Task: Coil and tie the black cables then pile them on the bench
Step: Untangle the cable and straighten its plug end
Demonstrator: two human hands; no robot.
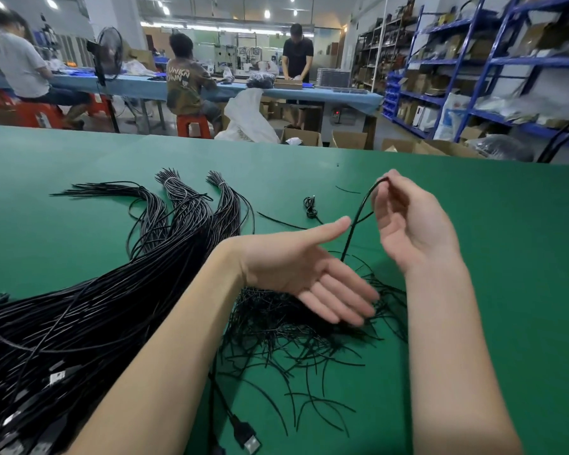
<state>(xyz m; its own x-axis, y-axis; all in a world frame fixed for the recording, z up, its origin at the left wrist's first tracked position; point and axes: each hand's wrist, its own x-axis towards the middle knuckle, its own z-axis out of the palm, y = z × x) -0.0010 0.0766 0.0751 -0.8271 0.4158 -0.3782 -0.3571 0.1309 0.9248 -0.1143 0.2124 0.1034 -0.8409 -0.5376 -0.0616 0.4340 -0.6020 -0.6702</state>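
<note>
My right hand (411, 221) is raised above the green bench (490, 257) and pinches a single black cable (358, 215) near its bend; the cable arcs down toward the bench. My left hand (303, 274) is held out flat beside it, fingers straight, palm up, holding nothing. A large bundle of long black cables (79, 316) with USB plugs lies at the left. A loose heap of short black ties (293, 333) lies under my left hand. One small coiled and tied cable (310, 206) lies farther back on the bench.
Three tied cable ends (191, 192) fan out at the back left. A USB plug (247, 435) lies near the front edge. Beyond the bench are cardboard boxes (303, 136), people at a blue table (276, 90), and blue shelving (473, 77) at the right.
</note>
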